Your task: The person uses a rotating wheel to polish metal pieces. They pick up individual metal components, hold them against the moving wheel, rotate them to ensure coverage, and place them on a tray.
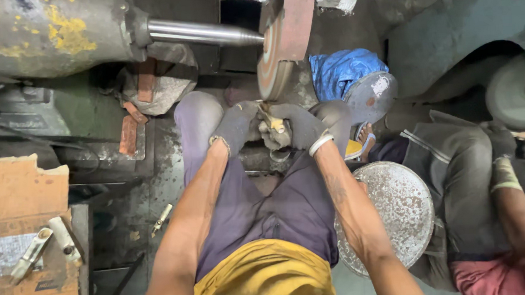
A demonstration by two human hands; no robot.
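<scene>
Both gloved hands close their grip on one small brass-coloured metal part (277,127), wrapped in a scrap of rag and held just below the rim of the buffing wheel (273,58); whether part and wheel touch I cannot tell.

At far left, a cardboard box (16,193) carries a few pale metal pieces (31,253) on its top. Above it sits a worn motor housing (45,33) with flaking yellow paint, and a bright steel shaft (201,32) runs from it to the wheel. Another small metal piece (161,218) lies on the dark floor (157,170) near the person's left knee.

Left hand (237,126), in a grey dirty glove, is clenched against the left side of the rag-wrapped part, between the knees. Right hand (300,127), also gloved with a pale cuff at the wrist, grasps the part from the other side, the two hands touching.

Right of the wheel lies a crumpled blue plastic bag (342,70), with a round metal disc (371,95) leaning in front of it. A larger round speckled metal tray (401,209) sits beside the person's right forearm. At far right, another person (470,180) in grey clothing sits near a second wheel (515,94).
</scene>
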